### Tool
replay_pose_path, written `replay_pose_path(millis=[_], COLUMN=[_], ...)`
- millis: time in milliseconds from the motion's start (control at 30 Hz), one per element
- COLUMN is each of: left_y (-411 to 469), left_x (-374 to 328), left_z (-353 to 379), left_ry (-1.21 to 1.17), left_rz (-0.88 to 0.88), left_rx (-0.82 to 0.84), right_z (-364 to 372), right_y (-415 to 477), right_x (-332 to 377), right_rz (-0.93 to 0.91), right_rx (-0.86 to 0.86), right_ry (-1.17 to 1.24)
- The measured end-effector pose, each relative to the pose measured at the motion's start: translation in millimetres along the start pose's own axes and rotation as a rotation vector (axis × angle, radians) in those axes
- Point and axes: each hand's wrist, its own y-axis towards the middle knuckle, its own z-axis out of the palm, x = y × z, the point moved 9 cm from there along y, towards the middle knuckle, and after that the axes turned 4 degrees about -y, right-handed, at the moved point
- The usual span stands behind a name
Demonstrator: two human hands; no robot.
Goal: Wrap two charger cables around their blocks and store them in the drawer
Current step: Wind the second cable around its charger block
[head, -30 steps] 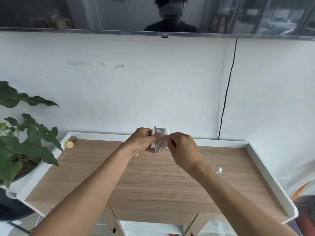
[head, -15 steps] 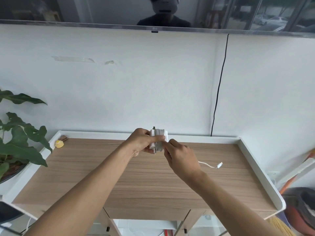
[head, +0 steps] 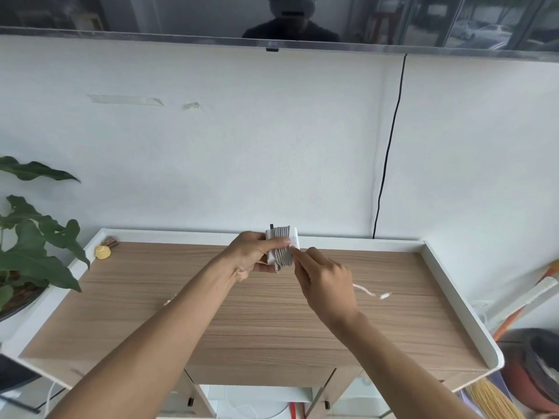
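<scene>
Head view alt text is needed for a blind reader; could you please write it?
The left hand grips a white charger block, nearly wrapped in its cable, above a wooden table. The right hand holds the cable's loose end, its connector dangling.

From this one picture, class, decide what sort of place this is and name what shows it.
Probably a room in a home, perhaps a living room: a television hangs on the white wall, a wood-topped table stands below it, and a leafy plant sits beside it.
</scene>
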Motion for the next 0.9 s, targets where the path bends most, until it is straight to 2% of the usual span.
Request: replay_pose_path(millis=[200, 333, 467, 700, 900], left_y=[-3, -1, 1, -1, -3], left_x=[3, -3, -6, 0, -8], left_z=[1, -3, -8, -10, -6], left_ry=[-0.009, 0.044, 0.009, -0.078, -0.036], left_rz=[0.004, 0.037, 0.059, 0.082, 0.134], left_rx=[-0.004, -0.047, -0.096, -0.104, -0.003], right_z=[0, 5, 14, 15, 33], right_y=[-3, -1, -9, -20, -8], right_x=[7, 11, -1, -17, -33], right_rz=[-0.112, -0.098, 0.028, 0.185, 0.349], right_rx=[-0.043, -0.025, -0.012, -0.096, 0.129], right_ry=[-0.11, -0.073, 0.122, 0.398, 0.675])
